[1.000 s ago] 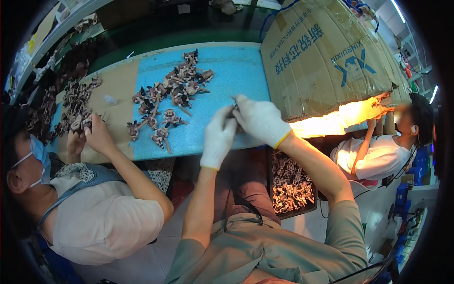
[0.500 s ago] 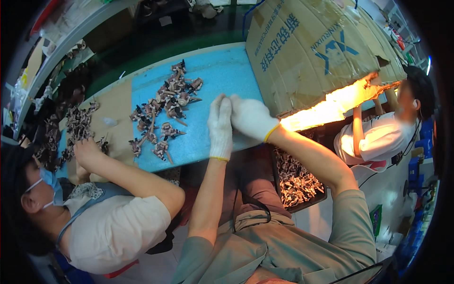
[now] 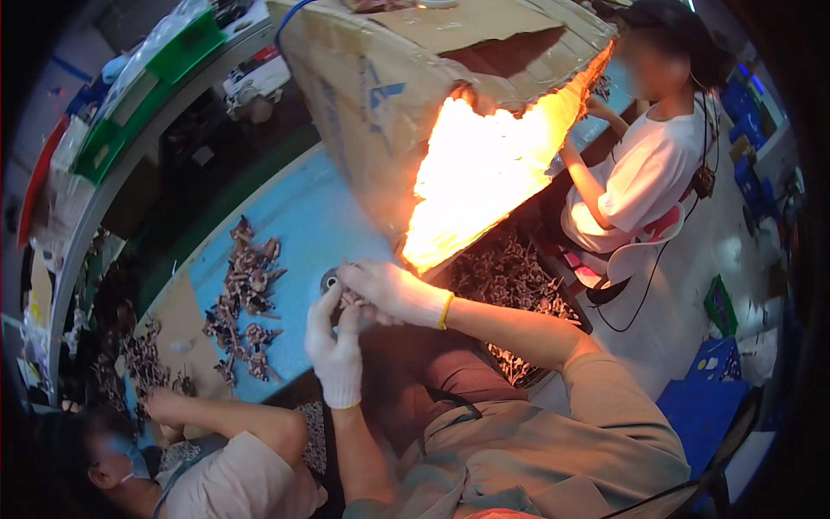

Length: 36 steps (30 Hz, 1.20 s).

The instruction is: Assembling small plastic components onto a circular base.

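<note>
Here, we see the left hand in a white knitted glove, raised beneath the other hand with its thumb and forefinger pinching the underside of a small figure piece. The right hand, gloved the same way, with a yellow band at its wrist, grasps that piece from the right, its fingers curled over the top. We find the piece between the two sets of fingertips, near the front edge of the blue mat; a grey, rounded end with a pale ring shows, and we cannot tell its full shape under the gloves. Left of the hands, a cluster of small brown figures lies on the blue mat, well apart from the gloves, and we notice more figures on the brown board beyond it. Just beside the right hand, we see a bright orange-white glow at the torn opening of a large cardboard box. Below that box lies a heap of small brown parts. We have one co-worker at our left and another, in a white shirt, beyond the box at our right
</note>
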Available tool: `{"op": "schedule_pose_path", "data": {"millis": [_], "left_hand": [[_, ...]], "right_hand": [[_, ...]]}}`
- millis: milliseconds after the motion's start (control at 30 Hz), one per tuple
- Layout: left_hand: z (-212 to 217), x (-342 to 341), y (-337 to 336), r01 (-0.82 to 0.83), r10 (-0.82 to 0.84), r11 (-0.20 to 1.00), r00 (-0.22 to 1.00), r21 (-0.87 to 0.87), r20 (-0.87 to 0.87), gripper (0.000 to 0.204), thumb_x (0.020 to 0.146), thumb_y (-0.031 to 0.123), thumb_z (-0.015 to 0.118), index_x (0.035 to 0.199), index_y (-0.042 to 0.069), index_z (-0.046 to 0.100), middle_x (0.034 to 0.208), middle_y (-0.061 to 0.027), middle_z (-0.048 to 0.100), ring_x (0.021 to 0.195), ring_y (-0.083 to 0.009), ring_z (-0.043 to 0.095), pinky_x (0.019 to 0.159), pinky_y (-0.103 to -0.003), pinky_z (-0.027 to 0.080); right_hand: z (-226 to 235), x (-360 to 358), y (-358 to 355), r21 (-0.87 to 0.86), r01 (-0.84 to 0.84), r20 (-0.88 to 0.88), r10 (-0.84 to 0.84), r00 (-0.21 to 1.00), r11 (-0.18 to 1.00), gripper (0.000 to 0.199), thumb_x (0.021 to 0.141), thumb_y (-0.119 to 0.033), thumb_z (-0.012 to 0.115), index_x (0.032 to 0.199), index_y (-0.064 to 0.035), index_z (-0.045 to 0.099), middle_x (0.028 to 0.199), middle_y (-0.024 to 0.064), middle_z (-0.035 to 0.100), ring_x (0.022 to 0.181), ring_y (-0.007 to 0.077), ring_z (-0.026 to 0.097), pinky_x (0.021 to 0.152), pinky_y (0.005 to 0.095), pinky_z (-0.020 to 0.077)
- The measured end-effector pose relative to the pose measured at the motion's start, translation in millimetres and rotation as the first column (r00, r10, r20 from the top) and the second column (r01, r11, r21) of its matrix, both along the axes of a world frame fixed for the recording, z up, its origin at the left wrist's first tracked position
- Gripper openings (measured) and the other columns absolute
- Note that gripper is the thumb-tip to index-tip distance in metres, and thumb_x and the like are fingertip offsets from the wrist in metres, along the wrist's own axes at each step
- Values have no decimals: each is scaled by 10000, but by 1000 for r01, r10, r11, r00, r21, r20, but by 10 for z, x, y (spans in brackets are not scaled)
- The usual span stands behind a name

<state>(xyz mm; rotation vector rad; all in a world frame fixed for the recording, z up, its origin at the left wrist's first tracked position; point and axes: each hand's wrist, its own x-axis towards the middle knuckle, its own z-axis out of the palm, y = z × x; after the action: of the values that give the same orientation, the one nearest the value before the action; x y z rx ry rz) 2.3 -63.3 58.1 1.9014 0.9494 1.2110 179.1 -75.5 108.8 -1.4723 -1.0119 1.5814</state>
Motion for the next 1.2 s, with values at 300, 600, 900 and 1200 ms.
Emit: {"op": "schedule_pose_path", "data": {"millis": [300, 600, 900, 1200], "left_hand": [[63, -156, 800, -468, 607, 730, 778, -498, 158, 578, 1091, 280, 646, 1526, -69, 497, 1281, -153, 676, 1057, -215, 684, 903, -348, 578], [-503, 82, 388, -227, 232, 927, 972, -299, -19, 453, 1047, 133, 644, 1471, -19, 598, 1350, -189, 694, 1225, -276, 680, 1065, -383, 530], [-548, 60, 507, -193, 196, 980, 953, 36, -233, 434, 935, 41, 692, 1367, 9, 660, 1236, -148, 726, 1149, -355, 683, 1012, -454, 537], [-705, -68, 496, -165, 175, 960, 984, -225, 22, 513, 988, -39, 576, 1500, -50, 550, 1271, -183, 742, 1084, -203, 710, 983, -359, 575]], "right_hand": [[-608, 1860, -184, 395, -38, 827, -338, 450, 918, 388, 1069, -452, 602, 1275, -151, 735, 1028, 93, 783, 929, 218, 743, 829, 419, 600], [-1352, 2487, 597, 104, -216, 972, -145, -185, 971, 233, 1021, -291, 627, 972, -74, 698, 849, 134, 683, 792, 310, 673, 705, 461, 554], [-569, 998, -454, 255, -500, 910, -31, 413, 828, 173, 975, -216, 771, 1079, -80, 745, 897, 127, 754, 833, 305, 761, 737, 413, 604], [-720, -266, 597, 400, -50, 512, -178, 840, 915, 335, 1048, -336, 624, 1175, -66, 777, 1067, 205, 775, 964, 371, 760, 854, 455, 587]]}}
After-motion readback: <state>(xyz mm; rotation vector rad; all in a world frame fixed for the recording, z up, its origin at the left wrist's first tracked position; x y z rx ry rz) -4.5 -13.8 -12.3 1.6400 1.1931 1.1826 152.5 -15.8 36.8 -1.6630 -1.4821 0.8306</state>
